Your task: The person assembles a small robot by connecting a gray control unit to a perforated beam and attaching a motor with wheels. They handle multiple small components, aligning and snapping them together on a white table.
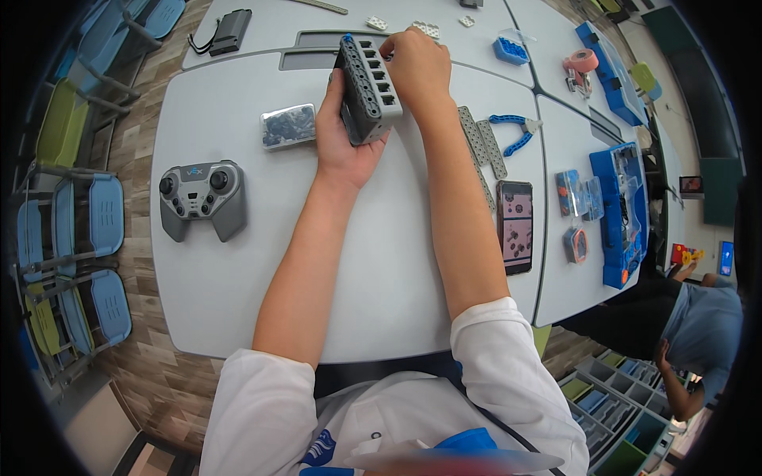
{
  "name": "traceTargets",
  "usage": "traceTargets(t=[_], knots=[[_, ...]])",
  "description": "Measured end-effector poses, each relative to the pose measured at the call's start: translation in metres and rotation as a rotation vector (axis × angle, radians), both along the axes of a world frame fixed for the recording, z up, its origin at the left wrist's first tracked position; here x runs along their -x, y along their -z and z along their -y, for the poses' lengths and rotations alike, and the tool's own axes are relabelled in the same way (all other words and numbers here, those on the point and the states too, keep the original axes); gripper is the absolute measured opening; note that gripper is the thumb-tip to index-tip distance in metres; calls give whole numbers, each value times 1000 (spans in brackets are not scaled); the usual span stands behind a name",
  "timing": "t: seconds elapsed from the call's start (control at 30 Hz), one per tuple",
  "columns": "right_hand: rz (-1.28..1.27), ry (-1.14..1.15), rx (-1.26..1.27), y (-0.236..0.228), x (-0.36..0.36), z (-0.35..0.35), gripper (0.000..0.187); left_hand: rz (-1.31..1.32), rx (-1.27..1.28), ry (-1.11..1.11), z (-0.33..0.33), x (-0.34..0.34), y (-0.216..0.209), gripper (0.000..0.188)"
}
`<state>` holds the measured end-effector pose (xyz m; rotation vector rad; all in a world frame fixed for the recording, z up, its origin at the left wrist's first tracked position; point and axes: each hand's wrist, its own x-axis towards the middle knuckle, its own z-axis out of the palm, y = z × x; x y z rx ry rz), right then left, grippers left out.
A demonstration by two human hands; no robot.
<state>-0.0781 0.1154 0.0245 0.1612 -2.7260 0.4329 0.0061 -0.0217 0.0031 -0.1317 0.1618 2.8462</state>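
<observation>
My left hand [341,151] is wrapped round a grey robot control brick [370,87] with a row of ports along its light side. The brick stands on end, with a grey perforated beam [361,79] along its face. At the beam's far end sits a small blue pin [348,37]. Beside the brick's far right edge, my right hand [418,67] is closed, fingertips curled toward the brick. Whatever those fingers hold is hidden. Left of the brick lies a clear box of dark small parts [287,127].
A gamepad [203,198] lies on the left of the table. To the right are grey perforated plates [480,143], blue-handled pliers [516,133], a phone [516,226] and a blue parts case [623,214]. A battery pack [231,32] sits far left. Another person [698,317] stands at right.
</observation>
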Motion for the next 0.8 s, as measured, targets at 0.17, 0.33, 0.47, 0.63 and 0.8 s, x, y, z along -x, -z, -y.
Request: traceTargets(t=[0.17, 0.33, 0.47, 0.63, 0.8], knots=[[8, 65, 61, 7, 4, 3, 16, -47, 86, -3, -2, -2, -3, 35], [-71, -33, 361, -3, 6, -6, 20, -47, 119, -37, -3, -3, -3, 32], [98, -157, 951, -37, -2, -18, 25, -55, 269, -119, -7, -2, -2, 32], [81, -369, 1212, -70, -30, -13, 23, -57, 360, -179, -11, -2, -2, 35], [225, -399, 1131, -77, -52, -12, 24, -89, 396, -179, -12, -4, -5, 36]])
